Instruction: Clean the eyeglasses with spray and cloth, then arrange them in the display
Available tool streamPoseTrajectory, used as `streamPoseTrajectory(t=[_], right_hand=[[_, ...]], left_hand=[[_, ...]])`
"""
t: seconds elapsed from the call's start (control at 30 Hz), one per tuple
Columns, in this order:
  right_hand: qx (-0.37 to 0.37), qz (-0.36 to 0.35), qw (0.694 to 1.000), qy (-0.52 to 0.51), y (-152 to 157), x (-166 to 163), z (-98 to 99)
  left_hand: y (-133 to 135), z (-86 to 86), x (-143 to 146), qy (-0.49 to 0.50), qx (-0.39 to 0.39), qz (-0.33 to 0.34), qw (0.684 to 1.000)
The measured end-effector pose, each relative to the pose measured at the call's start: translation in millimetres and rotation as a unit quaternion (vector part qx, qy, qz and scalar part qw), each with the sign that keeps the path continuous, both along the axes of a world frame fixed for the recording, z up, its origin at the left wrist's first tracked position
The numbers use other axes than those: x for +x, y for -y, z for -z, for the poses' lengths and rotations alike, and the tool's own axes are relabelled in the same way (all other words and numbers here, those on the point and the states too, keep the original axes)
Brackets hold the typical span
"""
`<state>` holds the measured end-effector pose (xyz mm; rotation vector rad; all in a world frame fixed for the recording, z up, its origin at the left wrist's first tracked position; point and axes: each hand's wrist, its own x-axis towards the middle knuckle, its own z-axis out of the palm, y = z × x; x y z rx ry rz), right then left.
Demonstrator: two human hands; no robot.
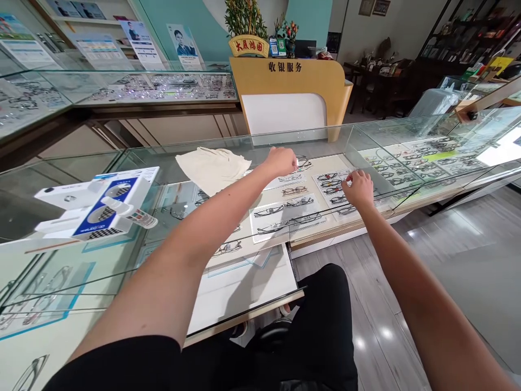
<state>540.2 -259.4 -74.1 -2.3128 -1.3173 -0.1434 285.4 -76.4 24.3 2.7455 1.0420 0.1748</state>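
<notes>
My left hand [282, 161] is stretched over the glass display counter, its fingers curled closed. A dark pair of eyeglasses [303, 161] shows right at its fingertips; I cannot tell whether the hand grips it or it lies below. My right hand [360, 188] is further right with thumb and fingers bent together, and what they pinch, if anything, is too small to make out. Beneath it lies a white panel with several eyeglasses [337, 200]. Brown-framed glasses [294, 190] and a panel of dark frames [285, 214] lie between my arms. Left of my left forearm, a cream cloth [211, 168] is spread on the glass.
A blue and white box [112, 203] and a small white bottle [142, 217] are on the counter's left. An open drawer [248, 298] juts out above my legs. More frames [411, 163] fill the case to the right. A wooden cashier desk [291, 81] stands behind.
</notes>
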Motion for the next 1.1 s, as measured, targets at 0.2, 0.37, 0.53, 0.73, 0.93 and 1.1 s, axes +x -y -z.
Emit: streamPoseTrajectory(t=[0.2, 0.37, 0.53, 0.73, 0.93, 1.1], right_hand=[[-0.001, 0.004, 1.0, 0.001, -1, 1, 2.0], [0.0, 0.004, 1.0, 0.004, -3, 3, 4.7], [0.002, 0.003, 1.0, 0.01, -3, 5, 5.6], [-0.007, 0.005, 1.0, 0.013, -4, 7, 5.2], [-0.007, 0.004, 1.0, 0.017, -3, 7, 6.3], [0.0, 0.005, 1.0, 0.02, -3, 5, 8.3]], left_hand=[[92, -34.4, -84, 0.075, -0.188, 0.056, 0.978], [170, 3.5, -154, -0.001, -0.363, 0.089, 0.927], [192, 89.8, -188, -0.055, -0.277, 0.019, 0.959], [122, 160.0, -184, -0.059, -0.057, -0.055, 0.995], [40, 194.9, -154, -0.036, 0.009, -0.103, 0.994], [5, 208.1, -123, -0.053, 0.02, -0.104, 0.993]])
